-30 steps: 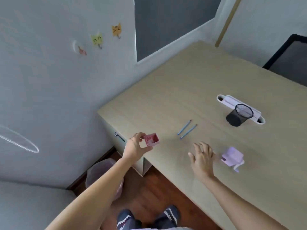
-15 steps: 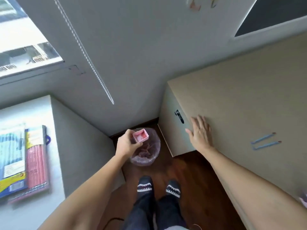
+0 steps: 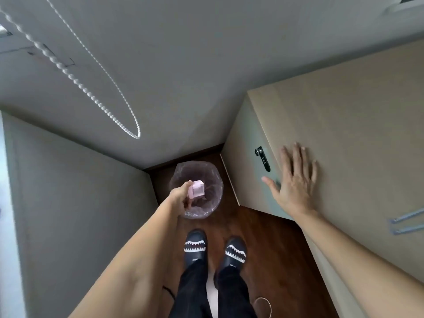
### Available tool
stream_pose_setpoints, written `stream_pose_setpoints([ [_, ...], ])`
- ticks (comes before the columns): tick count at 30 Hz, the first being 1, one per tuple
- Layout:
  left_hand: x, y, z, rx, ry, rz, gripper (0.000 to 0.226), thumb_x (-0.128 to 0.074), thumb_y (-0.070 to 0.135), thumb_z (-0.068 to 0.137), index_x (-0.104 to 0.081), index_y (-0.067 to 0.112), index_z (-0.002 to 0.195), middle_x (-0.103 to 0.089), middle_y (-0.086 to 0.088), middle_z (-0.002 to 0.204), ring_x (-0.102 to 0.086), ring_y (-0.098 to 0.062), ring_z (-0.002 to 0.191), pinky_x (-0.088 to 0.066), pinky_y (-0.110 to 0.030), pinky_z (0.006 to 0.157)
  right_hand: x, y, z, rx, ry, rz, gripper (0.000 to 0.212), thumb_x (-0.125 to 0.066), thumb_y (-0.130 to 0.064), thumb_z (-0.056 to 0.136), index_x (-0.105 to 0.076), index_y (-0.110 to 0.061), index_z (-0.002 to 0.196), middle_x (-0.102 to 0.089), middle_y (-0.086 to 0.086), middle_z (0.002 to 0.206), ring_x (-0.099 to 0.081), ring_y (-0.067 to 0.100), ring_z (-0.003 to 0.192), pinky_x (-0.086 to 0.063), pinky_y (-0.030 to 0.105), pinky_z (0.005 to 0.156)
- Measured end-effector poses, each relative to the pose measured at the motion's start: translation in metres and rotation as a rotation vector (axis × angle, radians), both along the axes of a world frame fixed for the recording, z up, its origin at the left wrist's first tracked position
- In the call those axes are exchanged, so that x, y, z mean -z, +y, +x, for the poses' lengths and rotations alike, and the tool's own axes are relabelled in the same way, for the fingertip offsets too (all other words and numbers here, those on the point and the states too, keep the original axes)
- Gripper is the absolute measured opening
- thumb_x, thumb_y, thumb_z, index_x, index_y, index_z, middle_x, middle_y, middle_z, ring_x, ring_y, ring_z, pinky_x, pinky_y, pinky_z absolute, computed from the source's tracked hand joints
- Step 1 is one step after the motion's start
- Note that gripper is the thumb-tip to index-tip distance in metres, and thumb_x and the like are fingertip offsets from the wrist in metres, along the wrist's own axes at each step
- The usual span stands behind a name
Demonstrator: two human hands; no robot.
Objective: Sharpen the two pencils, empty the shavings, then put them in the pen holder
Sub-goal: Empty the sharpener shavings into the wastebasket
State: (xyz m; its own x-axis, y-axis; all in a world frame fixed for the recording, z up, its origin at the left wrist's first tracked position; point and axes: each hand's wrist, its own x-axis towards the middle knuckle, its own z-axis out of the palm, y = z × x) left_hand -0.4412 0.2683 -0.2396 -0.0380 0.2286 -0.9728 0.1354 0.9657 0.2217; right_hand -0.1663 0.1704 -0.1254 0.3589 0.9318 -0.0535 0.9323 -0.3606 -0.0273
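Shavings tray, small pink plastic box [image 3: 196, 189], is pinched in left-hand fingers [image 3: 187, 188] directly over the bag-lined round bin [image 3: 213, 177]; right hand [image 3: 296, 180] lies flat, fingers spread, on the bench [image 3: 355, 134].

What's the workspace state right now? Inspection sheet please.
Surface: light wooden desk, mostly bare where visible.
Job's things: small pink shavings drawer held over the lined waste bin; two blue pencils lying on the desk at the right edge.
Clutter: nothing seen.
Grippers: left hand grips the drawer; right hand rests flat on the desk.
Cables: white beaded cord hanging at the wall.
Surroundings: dark wood floor, grey wall, black lock on the desk side.
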Motion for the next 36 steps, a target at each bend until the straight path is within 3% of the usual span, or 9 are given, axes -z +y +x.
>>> stream_pose_setpoints([
  [5, 0.006, 0.014, 0.010, -0.061, -0.058, -0.228, 0.041, -0.052, 0.052, 0.086, -0.055, 0.014, 0.074, -0.053, -0.002, 0.062, -0.047, -0.013, 0.050, -0.031, -0.022, 0.044, -0.002, 0.001, 0.000, -0.005, -0.012, -0.016, 0.084, -0.040, -0.064, 0.083, -0.012, -0.020, 0.148, -0.015, 0.014, 0.158, -0.012, 0.030, 0.146, -0.016, 0.056, 0.114],
  [9, 0.004, 0.018, 0.013, -0.011, 0.015, -0.220, 0.043, -0.050, 0.054, 0.087, -0.056, 0.015, 0.068, -0.053, -0.003, 0.037, -0.040, -0.012, 0.043, -0.027, -0.021, 0.045, -0.004, 0.002, -0.002, -0.004, -0.014, -0.036, 0.084, -0.038, -0.065, 0.083, -0.009, -0.021, 0.149, -0.013, 0.014, 0.158, -0.010, 0.030, 0.146, -0.015, 0.055, 0.115],
  [13, 0.006, 0.020, 0.013, -0.015, 0.033, -0.243, 0.042, -0.046, 0.055, 0.088, -0.056, 0.016, 0.075, -0.053, -0.003, 0.033, -0.040, -0.010, 0.044, -0.026, -0.022, 0.045, -0.007, 0.003, -0.002, 0.000, -0.012, -0.048, 0.084, -0.040, -0.064, 0.083, -0.008, -0.021, 0.149, -0.013, 0.014, 0.158, -0.010, 0.030, 0.146, -0.016, 0.055, 0.114],
  [23, 0.006, 0.019, 0.017, 0.003, 0.095, -0.260, 0.043, -0.051, 0.055, 0.084, -0.056, 0.015, 0.068, -0.052, -0.001, 0.041, -0.037, -0.008, 0.045, -0.024, -0.020, 0.045, -0.008, 0.002, -0.003, -0.014, -0.020, -0.054, 0.085, -0.042, -0.063, 0.084, -0.007, -0.021, 0.149, -0.012, 0.014, 0.158, -0.009, 0.030, 0.146, -0.015, 0.055, 0.115],
  [26, 0.005, 0.021, 0.017, -0.010, 0.106, -0.276, 0.042, -0.051, 0.056, 0.083, -0.056, 0.017, 0.069, -0.052, 0.000, 0.052, -0.039, -0.010, 0.046, -0.025, -0.021, 0.046, -0.007, 0.002, -0.002, -0.014, -0.018, -0.047, 0.085, -0.043, -0.063, 0.084, -0.008, -0.021, 0.149, -0.012, 0.014, 0.158, -0.009, 0.030, 0.146, -0.015, 0.055, 0.114],
  [31, -0.001, 0.016, 0.011, -0.052, 0.080, -0.324, 0.043, -0.051, 0.057, 0.083, -0.058, 0.015, 0.083, -0.055, -0.001, 0.063, -0.039, -0.011, 0.048, -0.027, -0.023, 0.048, -0.006, 0.001, -0.001, -0.011, -0.016, -0.060, 0.086, -0.041, -0.065, 0.083, -0.007, -0.021, 0.149, -0.012, 0.014, 0.158, -0.008, 0.030, 0.146, -0.013, 0.055, 0.115],
  [34, -0.014, 0.013, 0.011, -0.002, 0.109, -0.265, 0.043, -0.054, 0.056, 0.083, -0.057, 0.014, 0.080, -0.052, -0.002, 0.064, -0.041, -0.014, 0.051, -0.030, -0.023, 0.049, -0.007, 0.001, 0.000, -0.006, 0.000, -0.067, 0.087, -0.043, -0.065, 0.082, -0.009, -0.021, 0.149, -0.012, 0.013, 0.158, -0.009, 0.030, 0.146, -0.014, 0.055, 0.114],
  [36, -0.028, 0.011, 0.016, 0.104, 0.160, -0.068, 0.042, -0.059, 0.051, 0.082, -0.058, 0.009, 0.080, -0.055, -0.004, 0.065, -0.051, -0.018, 0.053, -0.039, -0.021, 0.051, -0.011, 0.001, -0.001, -0.002, 0.026, -0.076, 0.087, -0.044, -0.065, 0.081, -0.011, -0.022, 0.149, -0.013, 0.013, 0.158, -0.010, 0.031, 0.146, -0.014, 0.055, 0.114],
])
